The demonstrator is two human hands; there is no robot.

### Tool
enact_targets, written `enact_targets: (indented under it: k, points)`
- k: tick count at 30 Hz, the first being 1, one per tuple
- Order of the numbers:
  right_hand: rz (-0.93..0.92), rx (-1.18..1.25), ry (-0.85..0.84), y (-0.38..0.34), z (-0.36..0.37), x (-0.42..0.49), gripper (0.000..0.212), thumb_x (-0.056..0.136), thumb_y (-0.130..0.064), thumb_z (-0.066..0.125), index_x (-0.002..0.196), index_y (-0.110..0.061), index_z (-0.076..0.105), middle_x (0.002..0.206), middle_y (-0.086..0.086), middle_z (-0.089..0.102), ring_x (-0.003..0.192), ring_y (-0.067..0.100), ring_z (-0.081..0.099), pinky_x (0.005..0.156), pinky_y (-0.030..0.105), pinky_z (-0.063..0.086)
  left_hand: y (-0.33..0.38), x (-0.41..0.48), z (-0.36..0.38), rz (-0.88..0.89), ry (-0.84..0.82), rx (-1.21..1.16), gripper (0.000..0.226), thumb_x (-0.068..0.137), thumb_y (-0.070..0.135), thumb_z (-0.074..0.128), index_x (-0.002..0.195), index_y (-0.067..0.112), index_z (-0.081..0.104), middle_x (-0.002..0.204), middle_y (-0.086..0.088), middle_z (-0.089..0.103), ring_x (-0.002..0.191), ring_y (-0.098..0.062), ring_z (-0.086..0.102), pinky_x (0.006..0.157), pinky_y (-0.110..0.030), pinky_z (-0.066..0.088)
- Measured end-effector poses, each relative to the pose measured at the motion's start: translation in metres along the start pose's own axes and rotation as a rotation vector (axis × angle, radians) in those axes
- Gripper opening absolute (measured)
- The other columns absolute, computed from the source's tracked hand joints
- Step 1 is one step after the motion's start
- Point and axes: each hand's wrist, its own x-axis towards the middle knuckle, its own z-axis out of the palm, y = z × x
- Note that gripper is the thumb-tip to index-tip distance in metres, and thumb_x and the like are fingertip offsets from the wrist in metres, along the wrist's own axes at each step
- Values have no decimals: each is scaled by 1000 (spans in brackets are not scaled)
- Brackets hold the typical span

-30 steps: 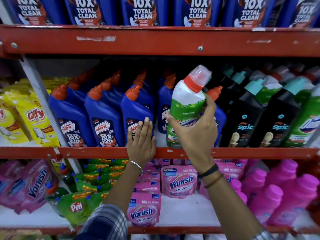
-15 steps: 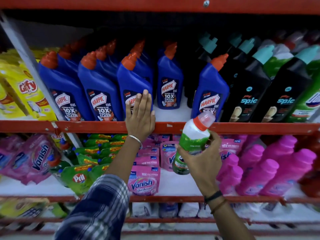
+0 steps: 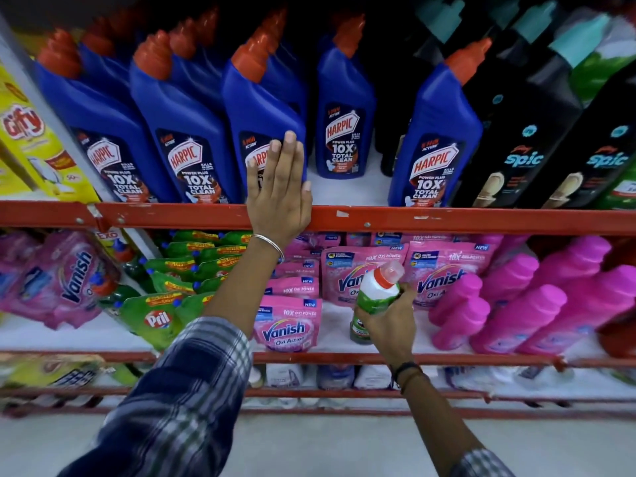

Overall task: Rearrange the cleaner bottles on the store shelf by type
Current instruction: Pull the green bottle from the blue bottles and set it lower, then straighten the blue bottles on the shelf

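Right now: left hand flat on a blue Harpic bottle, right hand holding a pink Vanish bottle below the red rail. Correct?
One error: the head view shows the right hand holding a green-and-white bottle with a red cap, not a pink Vanish one. The left hand does lie flat on a blue Harpic bottle, and the right hand is below the red rail.

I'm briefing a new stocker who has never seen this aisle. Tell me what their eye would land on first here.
First, the row of blue Harpic bottles with orange caps on the upper shelf, the left hand resting flat against one at the red shelf rail. Next, the right hand gripping a white-and-green bottle in front of the lower shelf, among pink Vanish pouches. Black Spic bottles stand at upper right.
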Motion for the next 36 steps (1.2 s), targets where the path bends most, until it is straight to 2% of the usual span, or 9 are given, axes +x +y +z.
enact_targets:
  k: [10,14,17,19,23,24,28,33,36]
  points:
    - [-60,60,-34,9,-4,-17,92,60,-53,81,131,-19,34,122,0,54,110,24,58,89,44,54,0,1,-1,-7,2,2,67,97,29,32,152,14,-4,159,5,-15,146,-12,-8,119,-40,-2]
    - [-202,119,156,-4,-11,-17,97,61,-77,63,127,-12,37,129,15,44,122,27,42,106,42,37,0,0,0,4,16,10,66,97,28,32,152,13,0,160,4,-11,147,-13,-5,118,-41,0]
    - [-319,305,295,-55,-28,2,80,66,-55,71,126,-19,33,129,4,30,122,4,30,107,24,31,-1,0,1,9,23,21,66,96,27,33,152,13,2,160,3,-9,147,-14,-3,119,-41,0]
    - [-409,358,405,-90,-40,22,83,68,-39,77,130,-5,32,132,8,27,123,-6,25,108,11,22,-1,0,1,13,24,32,66,96,27,33,152,13,3,160,3,-8,147,-14,-2,119,-41,1]
    - [-396,322,465,-133,-52,62,96,68,-24,84,135,10,24,140,29,25,126,6,18,106,1,10,-2,-1,2,21,38,45,65,96,27,34,152,12,6,160,2,-5,147,-15,0,119,-42,2]
    - [-358,311,460,-137,-52,68,101,68,-26,84,138,9,21,142,29,24,129,12,19,107,3,11,-1,-2,2,25,40,49,65,96,27,35,152,12,7,161,2,-4,147,-15,0,119,-41,2]
    - [-308,245,465,-146,-49,80,107,71,-38,80,143,4,13,145,23,28,134,35,30,112,43,32,-2,-2,3,30,49,52,65,95,27,35,152,11,8,161,1,-2,147,-15,2,120,-41,2]
    - [-295,246,518,-151,-56,88,103,65,-34,83,141,2,24,136,20,39,122,30,39,96,22,30,-1,-2,3,31,56,57,67,94,27,36,153,12,7,161,1,-2,147,-16,2,120,-41,2]
    - [-315,275,522,-154,-56,87,101,62,-33,86,138,0,29,131,17,42,117,28,42,97,24,32,-1,-2,2,30,56,56,65,95,27,35,152,11,9,161,1,-1,147,-16,3,120,-42,3]
